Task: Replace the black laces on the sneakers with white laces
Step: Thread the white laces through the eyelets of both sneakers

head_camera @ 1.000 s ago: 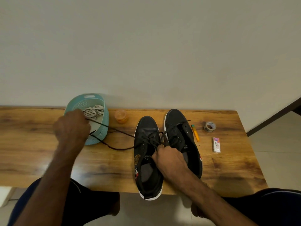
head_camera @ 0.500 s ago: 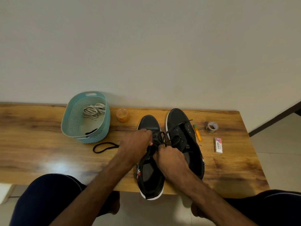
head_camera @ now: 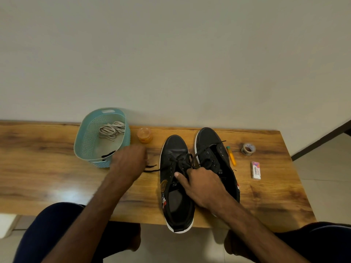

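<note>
At the left of the desk (head_camera: 38, 168), a teal basket (head_camera: 83, 149) is sitting with the white laces (head_camera: 112, 130) bundled at its far end and a dark strand (head_camera: 108, 154) lying over its near rim. Just right of it, an orange jar (head_camera: 144, 135) is standing. Your left hand (head_camera: 129, 162) is hovering low beside the basket's near corner. It is blurred, so I cannot tell whether its fingers are grasping anything. A black lace (head_camera: 152, 168) is trailing over the desk from that hand to the first sneaker (head_camera: 174, 149), where it is threaded through the eyelets. That sneaker's heel is overhanging the near edge. Your right hand (head_camera: 203, 185) is gripping the first sneaker, with the thumb pressing its tongue and the fingers curling over its inner side. The second sneaker (head_camera: 209, 139), also laced in black, is touching the first. Further right, an orange marker (head_camera: 231, 156), a tape roll (head_camera: 248, 149) and an eraser (head_camera: 256, 170) are lying apart from one another.
</note>
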`<state>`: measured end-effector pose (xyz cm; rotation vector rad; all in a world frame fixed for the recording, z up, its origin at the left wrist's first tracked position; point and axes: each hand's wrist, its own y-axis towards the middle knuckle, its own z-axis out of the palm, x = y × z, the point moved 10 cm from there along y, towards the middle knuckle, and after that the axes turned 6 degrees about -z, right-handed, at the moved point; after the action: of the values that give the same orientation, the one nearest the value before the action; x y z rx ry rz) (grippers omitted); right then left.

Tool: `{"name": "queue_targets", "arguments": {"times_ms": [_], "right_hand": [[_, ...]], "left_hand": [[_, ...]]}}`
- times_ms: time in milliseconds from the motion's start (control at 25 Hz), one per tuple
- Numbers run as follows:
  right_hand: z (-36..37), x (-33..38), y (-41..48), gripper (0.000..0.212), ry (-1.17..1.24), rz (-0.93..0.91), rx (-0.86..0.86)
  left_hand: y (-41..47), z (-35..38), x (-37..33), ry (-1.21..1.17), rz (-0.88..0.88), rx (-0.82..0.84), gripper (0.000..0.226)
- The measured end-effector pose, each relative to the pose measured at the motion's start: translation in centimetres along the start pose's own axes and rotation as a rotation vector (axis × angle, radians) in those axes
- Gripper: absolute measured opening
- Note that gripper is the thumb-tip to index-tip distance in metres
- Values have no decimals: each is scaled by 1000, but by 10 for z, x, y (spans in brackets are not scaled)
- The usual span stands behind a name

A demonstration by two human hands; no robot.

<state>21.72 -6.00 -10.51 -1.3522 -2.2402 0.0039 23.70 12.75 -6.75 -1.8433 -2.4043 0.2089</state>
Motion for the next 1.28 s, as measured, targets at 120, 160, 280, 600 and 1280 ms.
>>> {"name": "queue_targets", "arguments": {"times_ms": [120, 160, 280, 600, 1280], "right_hand": [[-22, -9, 8, 52, 61, -33, -135], [-30, -14, 11, 40, 78, -41, -207], [-31, -18, 16, 25, 161, -81, -266], [2, 7, 3, 55, -50, -96, -15], [28, 33, -13, 61, -249, -113, 112]], "left_hand": [[2, 4, -24, -249, 113, 22, 24], [-1, 6, -39, -299, 178, 42, 27], [-10, 17, -74, -220, 339, 67, 32], [-6, 38, -84, -145, 361, 22, 15], [0, 21, -72, -35, 276, -125, 20]]}}
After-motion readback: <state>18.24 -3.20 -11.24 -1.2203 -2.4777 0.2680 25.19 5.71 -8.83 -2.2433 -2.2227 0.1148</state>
